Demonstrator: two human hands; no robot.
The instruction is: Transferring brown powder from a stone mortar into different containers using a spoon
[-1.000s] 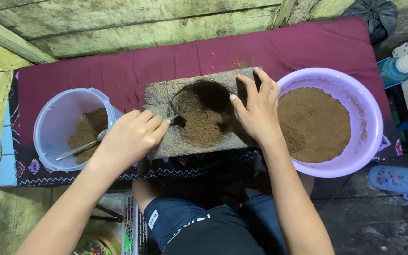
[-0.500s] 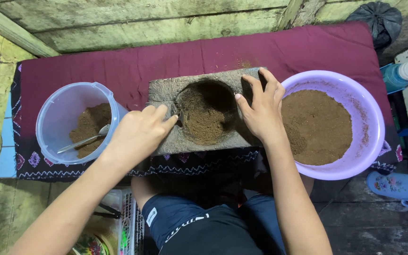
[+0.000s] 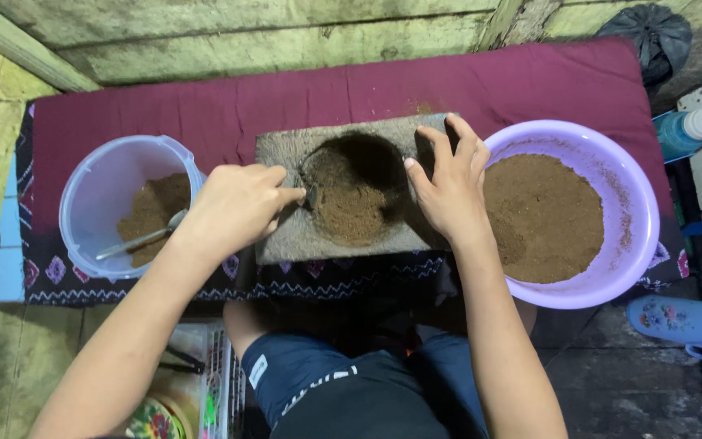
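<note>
On a maroon cloth laid over a low bench, we look straight down at one seated person at work.

Nearest us: one pair of knees in dark shorts (image 3: pixel 343 390), tucked under the bench edge.

Left hand (image 3: pixel 233 213): fingers curled shut around the handle of a metal spoon (image 3: pixel 309 193), whose bowl sits at the left rim of the hollow.

Right hand (image 3: pixel 446 191): fingers spread and open, resting flat on the right end of the block, holding nothing that we can see.

Stone block (image 3: pixel 286 236): one grey slab lying between the two tubs, with one round hollow holding brown powder (image 3: pixel 353 213).

Containers: we count two. One clear pail (image 3: pixel 95 203) at left holds a small heap of the same powder and a second spoon (image 3: pixel 141 239); one purple basin (image 3: pixel 627 219) at right is well filled with it.

Cloth (image 3: pixel 205 106): one, maroon with a patterned dark border.

Far right: one blue bottle (image 3: pixel 688 132) with a white cap, beside the basin.

Far edge: one weathered wooden wall (image 3: pixel 270 41).
</note>
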